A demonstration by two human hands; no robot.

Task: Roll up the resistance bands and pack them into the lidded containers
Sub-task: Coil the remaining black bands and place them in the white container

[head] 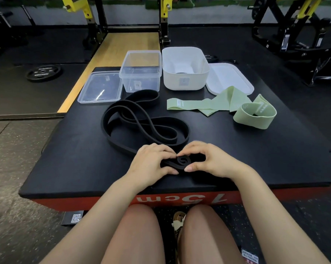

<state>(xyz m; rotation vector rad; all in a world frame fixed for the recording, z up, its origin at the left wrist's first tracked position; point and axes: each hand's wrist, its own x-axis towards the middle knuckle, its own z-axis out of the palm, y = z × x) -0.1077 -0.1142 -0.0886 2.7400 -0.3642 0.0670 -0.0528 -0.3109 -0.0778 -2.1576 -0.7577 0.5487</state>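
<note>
Between left hand (151, 162) & right hand (208, 159), coiled end of long flat black rubber band (182, 161) is pinched by both; rest lies looped just beyond grip.

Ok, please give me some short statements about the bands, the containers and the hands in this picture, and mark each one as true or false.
1. Both hands, left hand and right hand, hold the rolled end of the black band. True.
2. The green band is already rolled up tightly. False: it lies loose and partly unfolded on the black platform.
3. The clear container has its lid on. False: the clear lid lies beside it.
4. The white container stands open, with the white lid beside it. True.
5. The black band lies inside the white container. False: it lies on the platform.
</note>
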